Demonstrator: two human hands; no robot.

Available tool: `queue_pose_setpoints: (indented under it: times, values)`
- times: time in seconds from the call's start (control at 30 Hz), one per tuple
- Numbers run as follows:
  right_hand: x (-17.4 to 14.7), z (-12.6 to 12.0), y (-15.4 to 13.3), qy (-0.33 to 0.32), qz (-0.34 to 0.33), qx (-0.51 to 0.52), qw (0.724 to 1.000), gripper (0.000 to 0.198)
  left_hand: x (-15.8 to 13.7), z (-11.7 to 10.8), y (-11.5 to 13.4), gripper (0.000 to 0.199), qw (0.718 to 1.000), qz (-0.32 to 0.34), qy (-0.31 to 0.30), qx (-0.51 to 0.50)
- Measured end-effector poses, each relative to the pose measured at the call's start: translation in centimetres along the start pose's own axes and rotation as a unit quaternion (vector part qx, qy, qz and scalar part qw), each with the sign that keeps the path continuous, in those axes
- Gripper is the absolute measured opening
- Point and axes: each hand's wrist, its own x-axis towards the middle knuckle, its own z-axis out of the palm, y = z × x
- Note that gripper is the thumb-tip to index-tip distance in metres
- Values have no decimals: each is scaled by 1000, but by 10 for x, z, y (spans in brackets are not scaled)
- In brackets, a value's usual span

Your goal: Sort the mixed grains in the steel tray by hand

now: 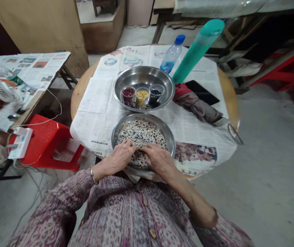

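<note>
Soft light, dim upper right, blurred edges

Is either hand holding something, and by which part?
It cannot be told: left hand and right hand are at the mixed grains, any held ones being too small to see.

Smooth, shiny metal is seen in the near bowl (171, 137) and the far bowl (143, 74), with soft highlights reflected along the walls. A dry, rough texture is given by the loose grains (140, 129). Thin, clear plastic is shown by the cups (154, 97). The wooden table (79, 100) is finished with a slight sheen and is mostly covered by matt, creased newspaper (95, 109). Transparent plastic is seen in the water bottle (172, 56), topped by a blue plastic cap (180, 39); smooth plastic is suggested by the green container (194, 55). The red stool (41, 144) is moulded in plastic. Polished metal is shown by the bracelet (92, 175), and soft, matt, patterned cloth by the shirt (126, 212).
</note>
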Motion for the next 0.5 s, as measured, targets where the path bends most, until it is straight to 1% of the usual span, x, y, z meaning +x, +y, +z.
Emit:
queue_pose_setpoints:
  times: [0.1,0.13,0.17,0.23,0.27,0.37,0.43,0.5]
  values:
    - [17,-6,8,62,51,0,997,24,21,2,-14,25,997,-42,48,51]
    - [23,-8,9,81,60,2,995,24,28,1,-18,22,995,-53,69,51]
    - [28,-9,10,93,65,3,993,26,35,1,-23,23,993,-62,88,46]
    - [39,-8,9,93,65,4,994,33,46,-1,-32,40,992,-70,103,28]
    - [44,-7,7,80,61,7,995,35,51,-1,-36,44,993,-69,96,18]
    - [57,-1,3,27,55,29,998,32,59,-1,-44,32,998,-45,41,-25]
    - [60,0,5,10,61,56,997,31,59,1,-44,29,998,-25,23,-53]
    - [55,-1,8,4,53,88,995,29,52,3,-38,26,998,-13,17,-66]
